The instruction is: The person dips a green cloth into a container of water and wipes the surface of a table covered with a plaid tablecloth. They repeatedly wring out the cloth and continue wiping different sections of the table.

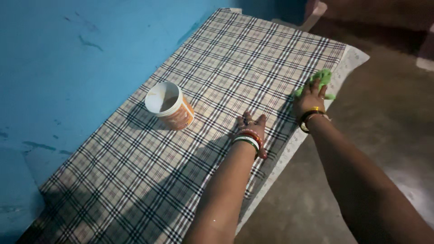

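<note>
Green cloth (pixel 320 81) — soft, limp, best bunched — pressed under right hand (pixel 308 100); left hand (pixel 251 125) flat, empty, on checked cover (pixel 217 72).

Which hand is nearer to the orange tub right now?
Left. The left hand lies flat on the checked cloth, just right of the orange tub. The right hand is farther off at the cloth's edge, on a green rag.

My right hand (pixel 310 98) covers most of the green cloth (pixel 323 77); only its edges show at twelve and three o'clock. The checked cloth (pixel 217 90) runs off frame at six o'clock. The tub (pixel 169 105) interior is too dim to judge. Both my forearms are cut off at the bottom edge.
</note>
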